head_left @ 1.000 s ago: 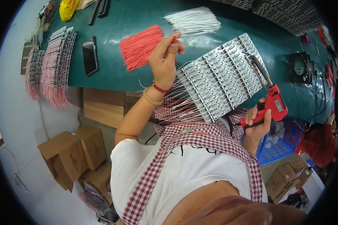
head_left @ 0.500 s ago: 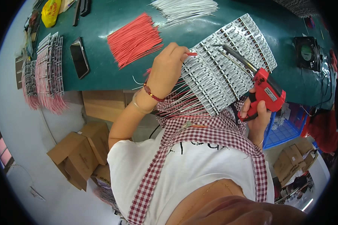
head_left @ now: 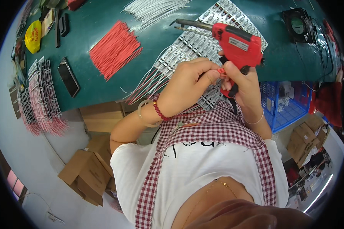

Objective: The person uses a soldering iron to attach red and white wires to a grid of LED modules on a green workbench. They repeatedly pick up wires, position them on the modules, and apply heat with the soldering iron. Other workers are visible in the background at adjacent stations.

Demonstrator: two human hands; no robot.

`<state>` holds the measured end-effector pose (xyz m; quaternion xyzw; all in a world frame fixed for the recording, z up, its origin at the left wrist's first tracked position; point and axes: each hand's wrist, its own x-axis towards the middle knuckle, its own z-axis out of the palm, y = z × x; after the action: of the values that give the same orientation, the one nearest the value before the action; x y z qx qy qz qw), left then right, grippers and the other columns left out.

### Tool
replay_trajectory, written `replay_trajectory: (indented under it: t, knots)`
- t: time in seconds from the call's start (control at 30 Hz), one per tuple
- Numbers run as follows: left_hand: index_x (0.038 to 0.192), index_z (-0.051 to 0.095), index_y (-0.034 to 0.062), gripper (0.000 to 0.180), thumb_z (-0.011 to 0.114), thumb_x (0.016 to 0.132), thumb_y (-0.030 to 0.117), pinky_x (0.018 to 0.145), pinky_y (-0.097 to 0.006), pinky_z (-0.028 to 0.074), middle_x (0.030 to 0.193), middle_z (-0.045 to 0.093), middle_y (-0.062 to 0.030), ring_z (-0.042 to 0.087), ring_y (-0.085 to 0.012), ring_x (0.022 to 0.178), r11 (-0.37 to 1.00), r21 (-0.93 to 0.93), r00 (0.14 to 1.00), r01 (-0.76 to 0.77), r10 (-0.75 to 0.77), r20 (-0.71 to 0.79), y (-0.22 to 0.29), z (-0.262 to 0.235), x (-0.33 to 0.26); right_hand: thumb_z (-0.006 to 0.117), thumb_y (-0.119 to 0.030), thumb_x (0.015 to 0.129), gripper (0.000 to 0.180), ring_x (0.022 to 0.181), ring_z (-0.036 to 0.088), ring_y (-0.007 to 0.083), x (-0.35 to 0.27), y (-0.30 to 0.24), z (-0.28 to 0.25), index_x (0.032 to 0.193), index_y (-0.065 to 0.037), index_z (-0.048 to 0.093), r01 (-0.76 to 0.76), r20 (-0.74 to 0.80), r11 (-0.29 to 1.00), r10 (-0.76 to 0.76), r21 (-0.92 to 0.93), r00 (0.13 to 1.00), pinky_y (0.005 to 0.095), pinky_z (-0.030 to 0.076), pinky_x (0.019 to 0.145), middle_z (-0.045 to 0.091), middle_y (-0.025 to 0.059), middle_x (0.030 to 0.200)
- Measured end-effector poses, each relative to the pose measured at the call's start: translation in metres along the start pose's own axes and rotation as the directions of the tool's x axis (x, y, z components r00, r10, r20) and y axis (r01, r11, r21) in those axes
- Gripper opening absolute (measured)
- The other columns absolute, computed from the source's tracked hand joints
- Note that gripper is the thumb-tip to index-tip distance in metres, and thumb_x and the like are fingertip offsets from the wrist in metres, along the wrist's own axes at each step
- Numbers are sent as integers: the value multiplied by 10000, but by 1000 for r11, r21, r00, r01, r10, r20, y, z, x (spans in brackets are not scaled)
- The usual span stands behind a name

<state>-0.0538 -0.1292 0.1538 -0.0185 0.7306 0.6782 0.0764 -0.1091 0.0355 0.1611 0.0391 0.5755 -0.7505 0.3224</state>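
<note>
My left hand [head_left: 183,84] pinches a few short ends of red wire [head_left: 221,71] between thumb and fingers. My right hand [head_left: 245,84] is wrapped round the handle of a red and black soldering gun [head_left: 237,42], and its thumb tip meets the same wire ends. The gun's long dark tip points left, above a large panel of small circuit boards [head_left: 187,45]. Red and white wires [head_left: 151,82] trail from the panel's left edge. Both hands partly hide the panel's near part. A pile of red wires [head_left: 114,49] lies left of the panel.
White wires [head_left: 154,10] lie in a pile at the back. On the left are a phone [head_left: 68,77], a yellow bag [head_left: 33,37] and wired board panels [head_left: 44,91] at the table edge. A black device [head_left: 299,24] sits far right. A blue crate [head_left: 273,114] and cardboard boxes [head_left: 84,177] stand below.
My left hand has moved right and nearer, bringing the red wire ends to my right hand. The soldering gun has risen and swung left, its tip now pointing more sideways. The view has shifted.
</note>
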Motion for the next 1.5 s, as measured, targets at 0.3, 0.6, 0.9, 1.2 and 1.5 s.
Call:
replay_trajectory:
  t: [0.3, 0.6, 0.9, 1.2, 1.5]
  knots:
    - [844, 633, -26, 165, 560, 910, 107, 529, -239, 386, 667, 552, -38, 491, -79, 585, 996, 84, 998, 27, -22, -59, 1, 5, 1, 715, -55, 798, 199, 752, 579, 71, -17, -1, -2, 969, -35, 615, 140, -77, 954, -166, -264, 983, 229, 474, 663, 619, 1, 835]
    - [792, 580, -44, 128, 523, 886, 23, 545, -346, 389, 683, 527, -137, 511, -257, 590, 957, 285, 997, -58, 68, -27, 1, 33, 11, 687, -102, 796, 467, 953, 629, 226, -23, -4, -29, 1209, 13, 503, 368, 44, 783, -402, -501, 915, 319, 490, 828, 634, 159, 1027]
    - [803, 572, -38, 93, 538, 874, 11, 563, -336, 397, 715, 526, -126, 507, -260, 612, 923, 369, 989, -114, 139, -42, -1, 35, 3, 667, -46, 733, 468, 942, 631, 314, -31, 4, -24, 1176, -5, 519, 433, 28, 750, -486, -500, 873, 350, 493, 808, 634, 180, 998]
    - [859, 604, -38, 58, 552, 854, -11, 601, -361, 423, 784, 553, -148, 549, -302, 679, 884, 438, 979, -163, 200, -40, 7, 39, -6, 673, -84, 808, 419, 916, 633, 183, -33, 5, -23, 1185, 14, 521, 402, 90, 783, -411, -475, 907, 306, 487, 800, 646, 145, 1010]
    - [817, 600, -31, 95, 554, 871, 32, 533, -319, 403, 660, 564, -125, 534, -215, 564, 886, 432, 981, -171, 193, -8, -2, 33, -10, 633, -31, 771, 367, 881, 625, 182, -37, 6, -19, 1126, -12, 542, 377, 116, 833, -362, -405, 925, 310, 488, 779, 633, 128, 946]
